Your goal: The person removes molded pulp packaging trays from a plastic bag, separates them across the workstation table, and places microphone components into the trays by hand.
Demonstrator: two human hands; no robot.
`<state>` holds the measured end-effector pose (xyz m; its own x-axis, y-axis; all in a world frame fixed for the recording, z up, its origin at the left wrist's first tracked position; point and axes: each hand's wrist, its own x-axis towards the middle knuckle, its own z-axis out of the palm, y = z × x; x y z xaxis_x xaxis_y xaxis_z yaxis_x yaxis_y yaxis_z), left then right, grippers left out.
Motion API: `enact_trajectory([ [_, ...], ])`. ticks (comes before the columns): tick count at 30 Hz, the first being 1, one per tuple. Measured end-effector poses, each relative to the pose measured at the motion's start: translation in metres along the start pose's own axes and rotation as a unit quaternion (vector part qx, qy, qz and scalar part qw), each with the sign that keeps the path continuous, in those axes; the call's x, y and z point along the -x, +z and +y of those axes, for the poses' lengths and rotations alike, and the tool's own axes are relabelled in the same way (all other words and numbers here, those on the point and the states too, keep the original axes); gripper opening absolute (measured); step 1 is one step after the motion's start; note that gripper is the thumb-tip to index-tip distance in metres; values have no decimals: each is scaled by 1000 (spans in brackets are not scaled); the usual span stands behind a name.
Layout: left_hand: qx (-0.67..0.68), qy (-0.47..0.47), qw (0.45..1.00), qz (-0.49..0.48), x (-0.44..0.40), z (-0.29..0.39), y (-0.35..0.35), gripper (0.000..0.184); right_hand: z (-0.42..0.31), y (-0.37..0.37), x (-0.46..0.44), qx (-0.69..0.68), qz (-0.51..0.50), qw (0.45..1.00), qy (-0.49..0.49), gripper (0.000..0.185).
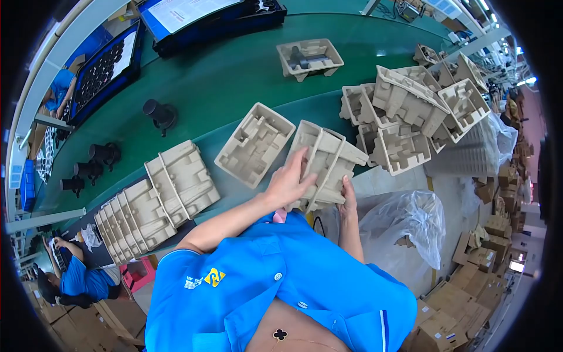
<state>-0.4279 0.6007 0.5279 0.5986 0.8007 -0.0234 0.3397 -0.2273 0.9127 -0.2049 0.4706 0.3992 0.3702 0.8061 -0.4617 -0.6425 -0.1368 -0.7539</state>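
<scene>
In front of my chest is a short nested stack of grey-beige moulded pulp trays (328, 167), tilted on its side. My left hand (289, 180) lies across the stack's left side, its fingers curled over a tray rim. At the lower right end, my right hand (348, 198) grips the stack's edge, with part of the hand hidden behind it. Just left of the stack, a single pulp tray (255, 144) rests with its moulded hollows facing up. Farther left, a row of nested pulp trays (182, 182) stands along the belt's near edge.
On the green belt (223, 82) sit a pulp tray holding a dark part (309, 58) and several black cylindrical parts (159, 114). Loose pulp trays (404, 111) pile up at right, above a plastic-wrapped stack (469, 146). Co-workers (88, 276) sit at left; cardboard boxes (463, 293) lie right.
</scene>
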Motion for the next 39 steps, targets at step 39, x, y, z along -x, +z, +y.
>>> enact_trajectory([
  [39, -504, -273, 723, 387, 209, -58, -257, 77, 69, -63, -60, 326, 430, 828, -153, 33],
])
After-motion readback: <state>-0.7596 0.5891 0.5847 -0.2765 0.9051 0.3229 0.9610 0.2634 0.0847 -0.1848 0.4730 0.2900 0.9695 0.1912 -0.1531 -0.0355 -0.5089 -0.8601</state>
